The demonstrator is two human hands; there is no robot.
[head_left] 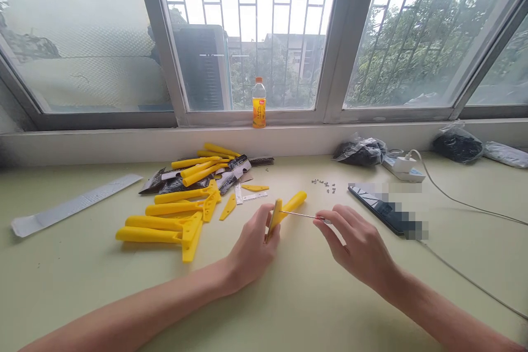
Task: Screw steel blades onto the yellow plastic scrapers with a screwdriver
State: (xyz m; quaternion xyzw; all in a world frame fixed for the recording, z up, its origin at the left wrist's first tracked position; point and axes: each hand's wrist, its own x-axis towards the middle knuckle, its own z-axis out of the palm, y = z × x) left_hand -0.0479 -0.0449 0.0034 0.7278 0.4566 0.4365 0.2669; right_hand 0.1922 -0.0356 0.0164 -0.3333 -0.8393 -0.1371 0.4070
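Head view: left hand [252, 245] grips the yellow scraper [286, 210] upright-tilted; right hand [358, 245] pinches a thin screwdriver [299, 214], shaft pointing leftward into it.

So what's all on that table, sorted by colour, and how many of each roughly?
Yellow scrapers in the pile: about 9, overlapping, so not exact
Yellow scraper in the left hand: 1
Thin metal tool in the right hand: 1
Loose yellow wedges: 2
Dark bags: 2
Grey strip: 1
White power strip: 1
Dark phone: 1
Total: about 18
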